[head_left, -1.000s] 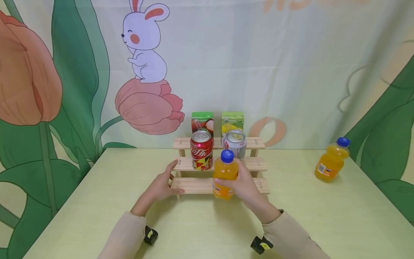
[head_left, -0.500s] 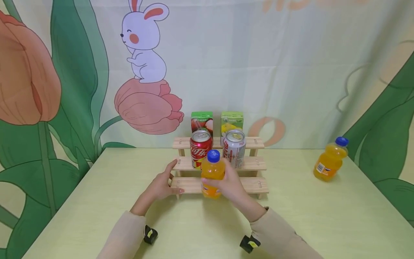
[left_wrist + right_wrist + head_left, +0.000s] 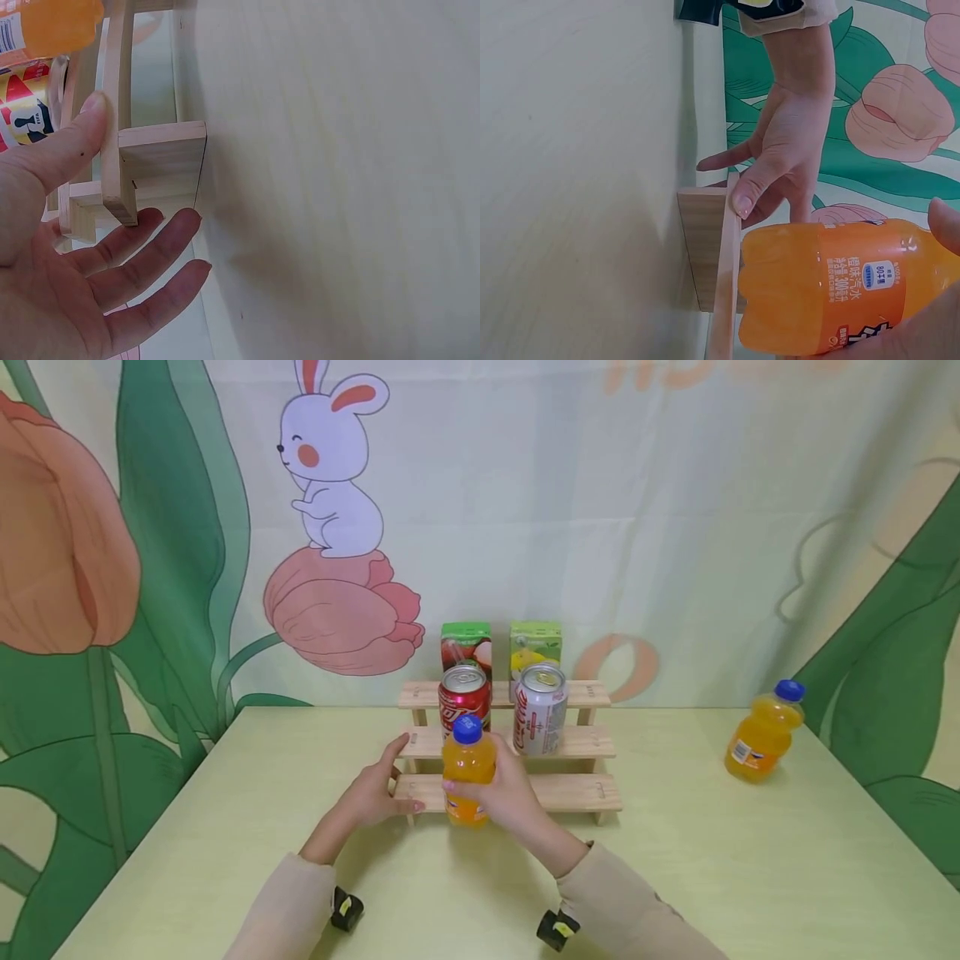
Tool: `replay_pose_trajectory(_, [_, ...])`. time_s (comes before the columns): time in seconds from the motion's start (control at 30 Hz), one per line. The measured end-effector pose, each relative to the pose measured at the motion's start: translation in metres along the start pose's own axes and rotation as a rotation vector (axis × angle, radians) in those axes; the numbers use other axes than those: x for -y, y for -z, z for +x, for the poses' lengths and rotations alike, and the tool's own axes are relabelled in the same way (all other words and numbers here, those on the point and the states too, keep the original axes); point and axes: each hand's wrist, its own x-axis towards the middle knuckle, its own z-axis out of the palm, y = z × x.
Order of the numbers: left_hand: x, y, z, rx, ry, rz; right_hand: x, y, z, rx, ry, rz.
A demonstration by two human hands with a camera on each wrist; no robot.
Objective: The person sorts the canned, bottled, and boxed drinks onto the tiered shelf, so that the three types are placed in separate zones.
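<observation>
The right hand point(image 3: 510, 789) grips an upright bottle of orange drink point(image 3: 468, 765) with a blue cap. In the right wrist view, the bottle's base point(image 3: 751, 289) is right at the lowest plank of the wooden step rack point(image 3: 573, 792). At the rack's left end is the left hand point(image 3: 369, 795). Its thumb point(image 3: 86, 131) lies on the lowest plank, and its other fingers reach round the end. Behind the bottle, a red cola can point(image 3: 459, 695) stands partly hidden on the middle step. A silver-white cola can point(image 3: 538, 720) stands to its right.
Two juice boxes, one with a dark green top point(image 3: 467, 639) and one pale green point(image 3: 536, 643), stand on the top step. A second orange drink bottle point(image 3: 761, 739) is on the table point(image 3: 675, 843) at the right. A printed curtain point(image 3: 712, 543) hangs behind.
The right hand has carried the orange drink bottle leftward along the rack's front, from before the silver-white can to before the red one. The left hand has stayed at the rack's end.
</observation>
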Motion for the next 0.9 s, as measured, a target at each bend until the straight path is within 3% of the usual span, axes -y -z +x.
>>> replay_pose_trajectory(0.3, [-0.002, -0.001, 0.0, -0.004, 0.02, -0.01, 0.022, -0.006, -0.007, 0.006, -0.026, -0.027])
replay_pose_trajectory(0.57, [-0.003, -0.001, -0.002, -0.001, 0.019, -0.01, -0.005, -0.006, 0.004, 0.008, -0.015, -0.058])
replay_pose_trajectory(0.9, [-0.004, 0.0, -0.002, 0.001, 0.018, -0.007, -0.014, -0.004, 0.011, -0.105, -0.02, -0.187])
